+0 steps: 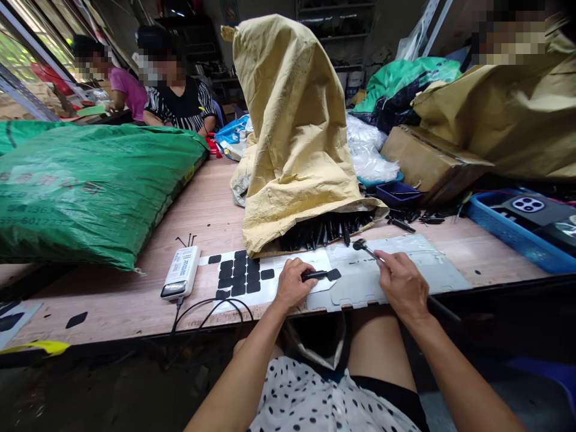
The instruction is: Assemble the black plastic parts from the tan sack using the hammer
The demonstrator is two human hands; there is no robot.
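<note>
My left hand (291,283) is closed on a small black stick-like part (320,275) with a flat pad at its tip, held low over a white sheet (270,282). That sheet carries several black square pads (238,276). My right hand (400,282) grips a thin tool with a black round head (360,245), its head resting on a grey plastic sheet (405,270). Just behind both hands, several black parts (324,231) spill from the mouth of a tan paper sack (292,132).
A big green sack (90,186) fills the table's left. A white power bank (182,271) with a cable lies near the front edge. A cardboard box (427,162), a blue tray (517,231) and loose black parts sit right. Two people sit far left.
</note>
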